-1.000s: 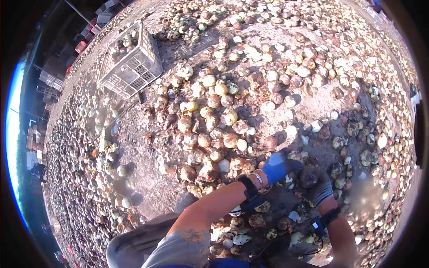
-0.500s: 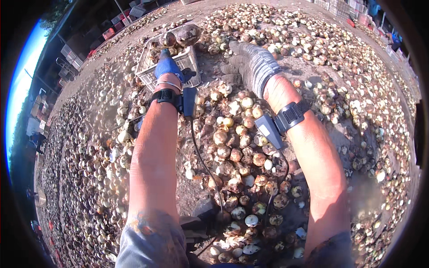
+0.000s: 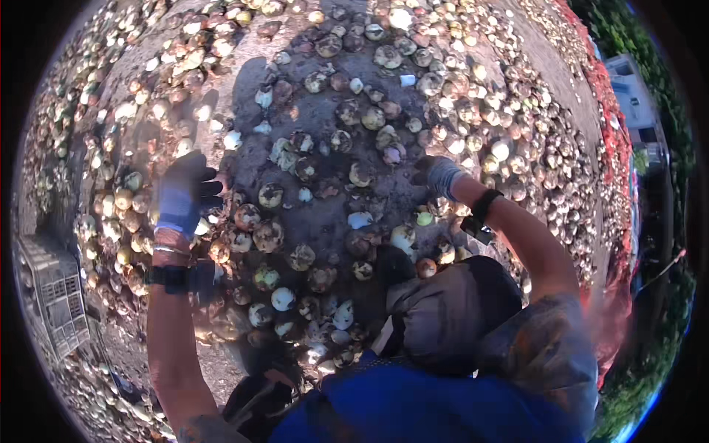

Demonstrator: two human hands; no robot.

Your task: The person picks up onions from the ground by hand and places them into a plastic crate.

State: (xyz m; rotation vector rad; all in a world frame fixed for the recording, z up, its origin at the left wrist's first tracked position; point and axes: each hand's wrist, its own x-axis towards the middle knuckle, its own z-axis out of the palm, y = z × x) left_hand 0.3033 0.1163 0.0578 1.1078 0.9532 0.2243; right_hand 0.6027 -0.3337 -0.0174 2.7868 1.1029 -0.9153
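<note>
Onions with dirty, peeling skins lie all over the ground in front of me. My left hand (image 3: 186, 190), in a blue glove with dark fingers, is held over the onions at the left. Its fingers are apart, and nothing shows in them. Farther right, my right hand (image 3: 442, 177), in a grey striped glove, reaches down beside a loose onion (image 3: 360, 174) and other onions. Its dark fingers blend into the shade, so their grip is hidden. A pale peeled onion (image 3: 283, 299) sits nearer to me among brown ones.
A grey plastic crate (image 3: 63, 299) stands at the far left. My bent knee (image 3: 450, 310) is at the lower right. Red netting (image 3: 617, 170) runs along the right side, with green plants and a pale structure (image 3: 631, 92) beyond. A small white scrap (image 3: 408, 80) lies farther off.
My view has swung to the right, so the crate is now at the far left. Both hands have left the crate area, where large onions were above its rim, and now hang over scattered onions.
</note>
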